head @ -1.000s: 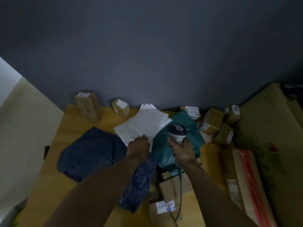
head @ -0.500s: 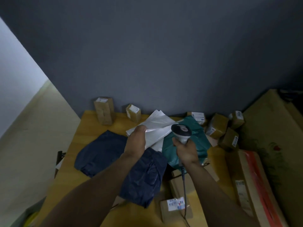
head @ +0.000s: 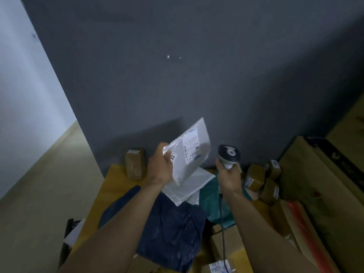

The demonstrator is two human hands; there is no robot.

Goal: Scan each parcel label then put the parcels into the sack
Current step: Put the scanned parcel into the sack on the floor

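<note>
The left hand (head: pixel 160 168), fingers clamped on its edge, now holds the white parcel (head: pixel 190 154) lifted off the pile (head: pixel 194 184), beside the scanner (head: pixel 229 155) gripped in the right hand (head: pixel 229 177), probably ready for scanning.

1. A parcel (head: pixel 190 154), held up in the left hand (head: pixel 160 168), hangs above the table (head: pixel 110 190), left of the scanner (head: pixel 229 155) in the right hand (head: pixel 229 175).
2. Flat parcels (head: pixel 190 187) lie stacked beneath it, behind the sack (head: pixel 167 229).
3. Boxes (head: pixel 255 175) cluster right, by the wall (head: pixel 197 75).
</note>
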